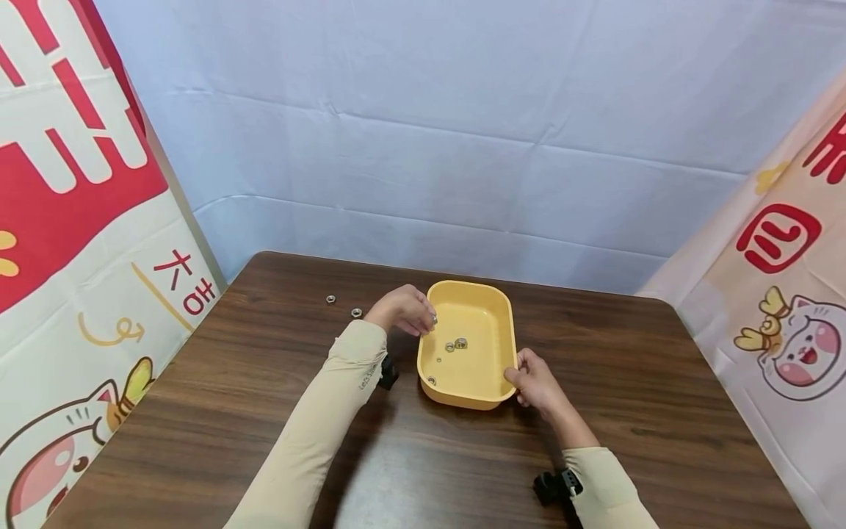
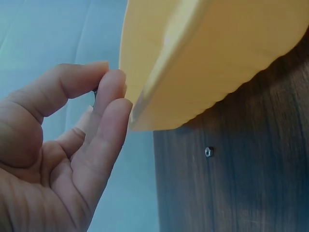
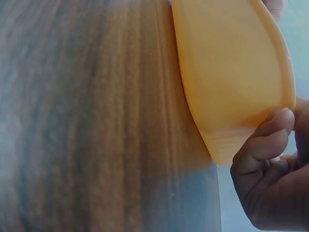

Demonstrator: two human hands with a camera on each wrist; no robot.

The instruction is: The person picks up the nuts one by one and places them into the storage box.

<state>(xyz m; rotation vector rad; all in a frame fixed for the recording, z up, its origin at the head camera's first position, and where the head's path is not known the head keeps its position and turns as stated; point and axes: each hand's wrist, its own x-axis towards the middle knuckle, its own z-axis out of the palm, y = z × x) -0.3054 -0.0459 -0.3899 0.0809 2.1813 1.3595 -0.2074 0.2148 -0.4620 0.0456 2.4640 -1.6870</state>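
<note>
Starting far left, on the dark table (image 1: 628, 382): one loose hex nut (image 1: 331, 299), then a second hex nut (image 1: 357, 313) close by the left sleeve (image 1: 313, 433), at risk of being swept aside by a stray cuff. Over to the left hand (image 1: 405, 308), pinching a small nut (image 1: 435, 319) narrowly between thumb and fingertips, right at the left rim of the yellow tray (image 1: 479, 375). Tight spot! Mostly hidden, probably easy to fumble; with a slip here, liable to clip the rim and bounce onto the wood. Inside, more nuts (image 1: 460, 343) around the middle, another at the near left; prone to slide with any sudden tilt. Across to the right hand (image 1: 537, 382), gripping the right rim by the near corner; with too hard a tug, likely to jolt everything.

Now for writing: on the left hanging (image 1: 139, 279), red 大吉, plus huge cut-off lettering; on the sleeve, "Let's", then too small to read; on the right hanging (image 1: 714, 323), a red framed character, unclear.
</note>
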